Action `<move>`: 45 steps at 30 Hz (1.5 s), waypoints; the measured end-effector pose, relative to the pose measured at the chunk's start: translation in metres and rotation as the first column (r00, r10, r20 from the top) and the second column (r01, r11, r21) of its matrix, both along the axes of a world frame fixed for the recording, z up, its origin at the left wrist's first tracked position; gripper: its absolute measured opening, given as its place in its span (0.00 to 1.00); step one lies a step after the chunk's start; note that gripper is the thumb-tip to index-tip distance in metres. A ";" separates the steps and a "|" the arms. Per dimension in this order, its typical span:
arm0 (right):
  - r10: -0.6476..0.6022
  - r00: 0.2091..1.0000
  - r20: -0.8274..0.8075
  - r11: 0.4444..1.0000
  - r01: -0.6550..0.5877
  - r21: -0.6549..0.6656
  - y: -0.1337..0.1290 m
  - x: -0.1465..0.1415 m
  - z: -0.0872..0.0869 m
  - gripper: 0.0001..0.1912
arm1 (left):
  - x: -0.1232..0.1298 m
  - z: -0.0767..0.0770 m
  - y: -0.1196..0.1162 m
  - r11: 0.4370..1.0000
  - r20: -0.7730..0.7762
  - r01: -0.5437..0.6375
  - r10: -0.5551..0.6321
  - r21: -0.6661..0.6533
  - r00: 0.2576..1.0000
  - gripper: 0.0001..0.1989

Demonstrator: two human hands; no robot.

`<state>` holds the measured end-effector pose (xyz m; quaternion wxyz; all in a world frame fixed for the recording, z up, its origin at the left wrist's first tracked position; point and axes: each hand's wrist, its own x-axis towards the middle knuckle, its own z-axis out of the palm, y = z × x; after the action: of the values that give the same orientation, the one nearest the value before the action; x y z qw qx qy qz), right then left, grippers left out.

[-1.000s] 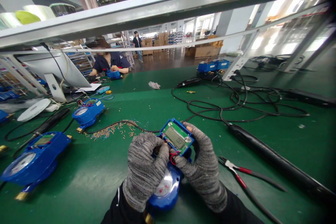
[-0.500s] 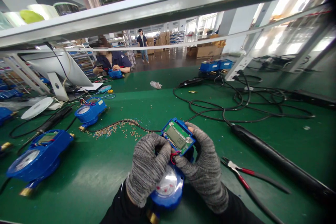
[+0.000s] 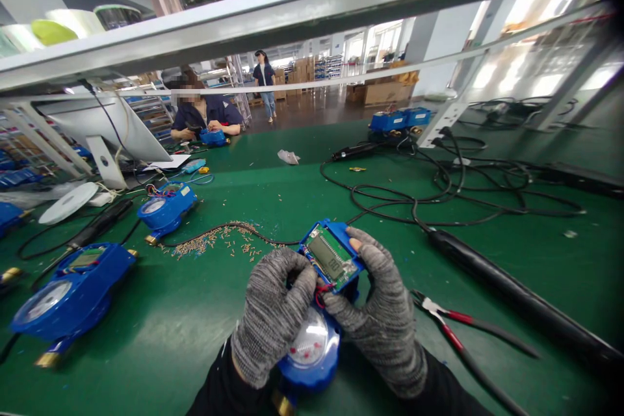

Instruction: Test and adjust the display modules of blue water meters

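A blue water meter (image 3: 312,367) with a round clear dial stands in front of me, tilted. In its upper box sits a green circuit board (image 3: 316,232) with a grey display, and red wires (image 3: 320,296) hang at its lower edge. My right hand (image 3: 383,312), in a grey knit glove, grips that box between thumb and fingers. At the board's left edge, my gloved left hand (image 3: 277,305) is closed in a pinch; its fingertips and whatever they hold are hidden. Red-handled cutting pliers (image 3: 451,322) lie to the right of my right hand.
More blue meters (image 3: 73,292) stand on the left. Small brass-coloured pins (image 3: 219,237) lie scattered mid-table. A black rod-shaped tool (image 3: 511,292) and tangled cables (image 3: 390,198) lie right. A shelf (image 3: 273,6) crosses overhead. A co-worker (image 3: 207,114) sits opposite; another person (image 3: 264,84) stands behind.
The circuit board has tilted slightly within the blue box, baring more blue at the upper right. My hands keep their hold. The person in the background has shifted stance.
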<state>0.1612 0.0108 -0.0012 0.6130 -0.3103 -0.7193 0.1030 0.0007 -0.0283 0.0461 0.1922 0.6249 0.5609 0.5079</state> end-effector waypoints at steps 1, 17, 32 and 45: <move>0.006 1.000 -0.006 1.000 -0.007 -0.010 0.000 0.000 -0.001 0.37 | 0.000 -0.001 0.000 1.000 0.008 0.004 -0.004 -0.014 1.000 0.06; 0.133 0.884 -0.448 0.909 -0.289 -0.300 0.006 -0.010 -0.013 0.30 | -0.002 -0.003 0.005 0.989 -0.035 -0.058 0.054 -0.138 0.998 0.04; 0.184 0.865 -0.467 0.883 -0.355 -0.308 0.003 -0.011 -0.006 0.27 | -0.012 0.004 0.037 0.808 0.632 0.573 -0.375 -0.136 0.678 0.35; 0.316 0.948 -0.027 0.933 -0.315 -0.176 0.010 0.033 0.018 0.33 | -0.011 -0.007 0.033 0.819 0.799 0.573 -0.321 -0.036 0.509 0.34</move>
<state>0.1937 0.0207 0.0168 0.5578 -0.2444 -0.7481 0.2637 -0.0099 0.0051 0.0390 0.6266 0.4386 0.3118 0.5637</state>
